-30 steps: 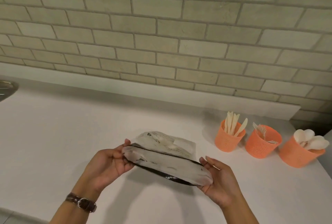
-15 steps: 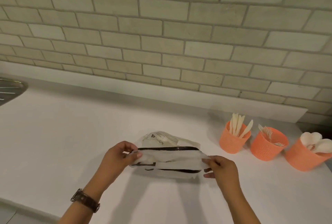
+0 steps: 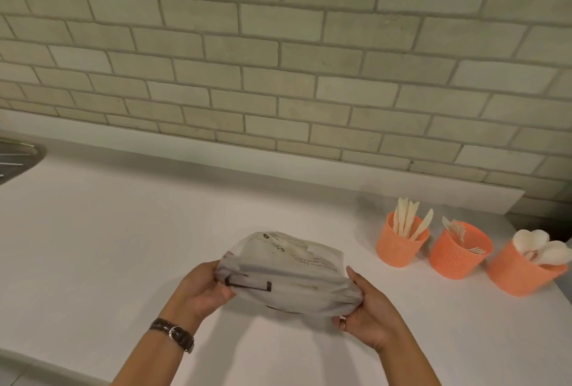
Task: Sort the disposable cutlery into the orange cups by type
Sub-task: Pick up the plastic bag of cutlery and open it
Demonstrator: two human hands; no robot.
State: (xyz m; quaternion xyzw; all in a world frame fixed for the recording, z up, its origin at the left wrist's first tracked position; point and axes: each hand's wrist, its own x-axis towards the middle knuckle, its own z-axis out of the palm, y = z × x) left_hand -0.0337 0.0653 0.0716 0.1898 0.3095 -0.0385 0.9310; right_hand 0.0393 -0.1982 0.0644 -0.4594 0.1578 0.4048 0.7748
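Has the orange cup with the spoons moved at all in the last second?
No. The spoon cup stands right of the fork cup, below the end of the backsplash ledge, just as before.

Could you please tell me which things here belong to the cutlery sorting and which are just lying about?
Job: knife cup, fork cup, spoon cup, plastic bag held by left hand and right hand.
Lying about: sink, far left.

The knife cup (image 3: 400,243), fork cup (image 3: 458,257) and spoon cup (image 3: 520,274) stand rowed on the counter (image 3: 123,231), right of the bag (image 3: 288,274).
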